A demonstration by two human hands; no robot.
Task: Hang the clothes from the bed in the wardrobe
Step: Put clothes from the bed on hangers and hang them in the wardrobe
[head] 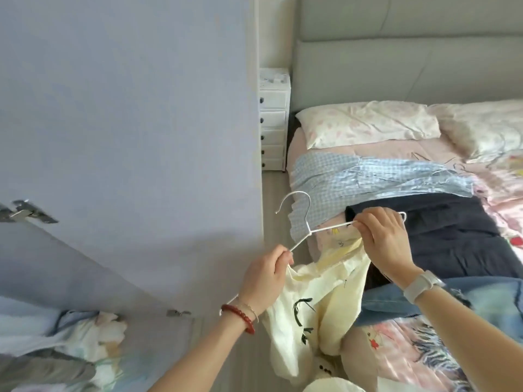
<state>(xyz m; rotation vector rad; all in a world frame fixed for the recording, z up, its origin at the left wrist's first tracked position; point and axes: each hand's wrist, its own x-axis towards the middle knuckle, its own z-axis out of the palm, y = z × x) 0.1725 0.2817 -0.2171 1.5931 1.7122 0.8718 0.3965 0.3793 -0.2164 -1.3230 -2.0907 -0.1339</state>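
Hands spread a white hanger (308, 232) level: left hand (266, 274) grip pinches 1 arm, right hand (383, 239) grip clamps the other plus cream garment (319, 312) collar, to thread it; 3 clothes wait on bed (424, 349).

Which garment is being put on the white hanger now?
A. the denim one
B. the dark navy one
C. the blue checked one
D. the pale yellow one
D: both hands, left and right, hold the hanger with the yellow garment hanging from it; the other clothes lie on the bed.
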